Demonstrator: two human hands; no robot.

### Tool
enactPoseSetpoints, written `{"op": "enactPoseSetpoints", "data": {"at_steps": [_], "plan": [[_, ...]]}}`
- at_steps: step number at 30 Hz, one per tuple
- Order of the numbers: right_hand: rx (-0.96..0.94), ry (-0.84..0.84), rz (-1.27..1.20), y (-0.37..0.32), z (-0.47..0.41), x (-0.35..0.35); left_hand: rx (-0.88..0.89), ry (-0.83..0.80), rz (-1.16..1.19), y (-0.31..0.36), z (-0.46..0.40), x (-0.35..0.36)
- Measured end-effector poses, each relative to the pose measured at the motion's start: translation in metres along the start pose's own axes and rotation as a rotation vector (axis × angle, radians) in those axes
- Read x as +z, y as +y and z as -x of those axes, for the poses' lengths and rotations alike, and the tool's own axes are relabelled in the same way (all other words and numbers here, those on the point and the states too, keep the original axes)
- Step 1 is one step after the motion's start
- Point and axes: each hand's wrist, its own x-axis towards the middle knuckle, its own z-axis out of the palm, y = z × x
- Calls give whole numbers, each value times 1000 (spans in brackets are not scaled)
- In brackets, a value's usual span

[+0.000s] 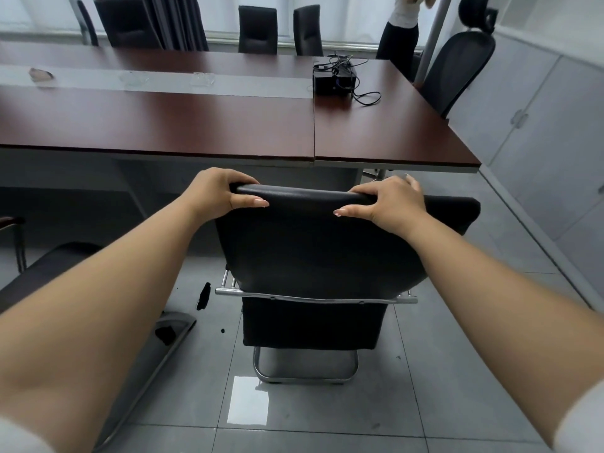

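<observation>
Far to the left, a second black padded chair with a chrome tube rail (55, 259) shows only part of its seat and frame on the grey tiled floor (441, 371). Next comes the left hand (222, 191), whose fingers are curled over the top edge of a backrest with the thumb laid along the rear face, so it grips the top left corner. That backrest belongs to the black padded chair with a chrome sled frame (310, 256), which stands on the tiles near the front edge of the long reddish-brown wooden table (196, 125), back turned to the wearer (whether the seat reaches under the tabletop cannot be told). The right hand (389, 204) clasps the same top edge in the same way, fingers hooked over, thumb pointing inward, with a stretch of backrest left free beyond it.

Two dark high-backed chairs (258, 31) stand at the table's far side. Toward the right end of the tabletop sits a black box with tangled black cables (333, 81). Another person (400, 31) stands behind that end, beside a black mesh office chair with a headrest (457, 70). Pale grey cabinet doors (539, 142) line the right wall.
</observation>
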Motion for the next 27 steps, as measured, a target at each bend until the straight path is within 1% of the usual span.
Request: {"op": "enactPoseSetpoints", "data": {"at_steps": [6,10,12,15,19,22,24,26,27], "plan": [[26,16,-9,-1,-4,-2,18,-23,-16,-2,-8,-4],[-2,41,27,1,-7,-2,26,-52,-28,-2,-14,-6],[-23,60,48,2,-6,1,33,-89,-41,-3,-15,-8],[-43,96,84,2,1,3,70,-178,-129,-4,-17,-12],[-94,117,109,0,8,6,91,-240,-210,-1,-17,-14],[-123,96,47,2,16,4,127,-300,-133,22,-15,-12],[-131,74,-68,6,17,-2,193,-317,-67,45,-15,-5],[-119,45,-175,13,18,-11,248,-325,-51,68,-15,7],[-105,38,-177,19,20,-17,266,-327,-55,78,-15,15]]}}
